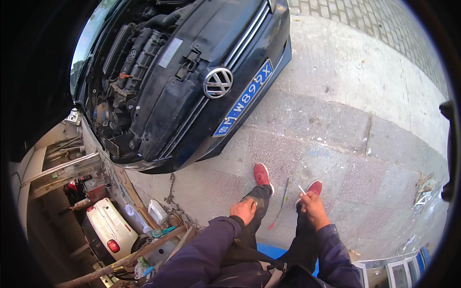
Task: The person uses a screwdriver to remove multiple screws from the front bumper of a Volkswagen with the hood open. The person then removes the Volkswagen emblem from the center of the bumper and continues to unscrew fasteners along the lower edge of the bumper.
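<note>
I am seated with my knees apart. My right hand [313, 207] is closed, with a thin white cigarette [301, 189] pinched in its fingers, above my right red shoe. At my left thigh, my left hand [243, 210] is curled into a fist. A tiny pale spot shows at its fingers, too small to name. Ahead and to the left stands a dark car [192, 105] with its hood raised and the engine [137, 62] exposed. On the ground between my feet lies a slim dark rod [283, 199] with a red end.
A blue surface [271, 250] shows beneath me. At the lower left, beyond a wooden rail [120, 261], a white car [110, 223] stands lower down among clutter. Chain [170, 187] lies near the dark car's bumper. Dry debris [422, 187] sits at the right.
</note>
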`<state>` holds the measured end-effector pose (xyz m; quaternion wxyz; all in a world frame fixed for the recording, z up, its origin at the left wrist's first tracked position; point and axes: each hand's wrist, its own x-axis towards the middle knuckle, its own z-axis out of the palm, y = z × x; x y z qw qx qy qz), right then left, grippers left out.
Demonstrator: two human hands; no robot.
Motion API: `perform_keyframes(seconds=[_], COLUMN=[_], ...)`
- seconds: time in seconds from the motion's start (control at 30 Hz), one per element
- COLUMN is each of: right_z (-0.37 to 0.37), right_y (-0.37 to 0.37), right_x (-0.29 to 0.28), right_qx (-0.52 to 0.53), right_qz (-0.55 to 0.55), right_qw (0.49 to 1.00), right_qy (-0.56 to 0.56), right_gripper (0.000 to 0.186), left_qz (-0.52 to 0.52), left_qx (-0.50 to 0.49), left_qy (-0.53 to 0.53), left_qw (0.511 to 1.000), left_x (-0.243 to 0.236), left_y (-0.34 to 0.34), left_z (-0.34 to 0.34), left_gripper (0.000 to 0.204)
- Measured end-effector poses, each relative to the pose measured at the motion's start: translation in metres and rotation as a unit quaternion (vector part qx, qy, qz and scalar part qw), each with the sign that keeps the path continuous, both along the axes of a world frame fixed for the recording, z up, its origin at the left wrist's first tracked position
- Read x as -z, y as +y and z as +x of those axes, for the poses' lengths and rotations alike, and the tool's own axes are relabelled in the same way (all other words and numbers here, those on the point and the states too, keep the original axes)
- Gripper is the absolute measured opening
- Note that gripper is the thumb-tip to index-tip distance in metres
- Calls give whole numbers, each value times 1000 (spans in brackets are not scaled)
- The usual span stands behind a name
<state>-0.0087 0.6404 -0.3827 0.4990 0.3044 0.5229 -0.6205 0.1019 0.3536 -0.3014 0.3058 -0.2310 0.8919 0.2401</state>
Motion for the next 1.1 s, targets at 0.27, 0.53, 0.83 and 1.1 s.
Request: perform_keyframes(seconds=[0.27, 0.53, 0.83, 1.1], right_z=[-1, -40, -104, -196], right_y=[-93, -179, -239, -217], right_x=[-222, -319, -343, -314], right_qx=[-32, 10, -130, -129], right_qz=[-117, -199, -177, -103], right_qw=[992, 979, 976, 984], right_qy=[-45, -53, -3, 71], right_gripper=[18, 20, 21, 20], left_qz=[400, 485, 481, 358], left_qx=[-204, -334, -574, -701], left_qy=[112, 273, 236, 294], left_qw=[887, 761, 619, 542], left_x=[-129, -218, -256, -242], left_y=[19, -39, -89, -127], left_z=[-35, -65, -100, -49], left_gripper=[28, 25, 13, 17])
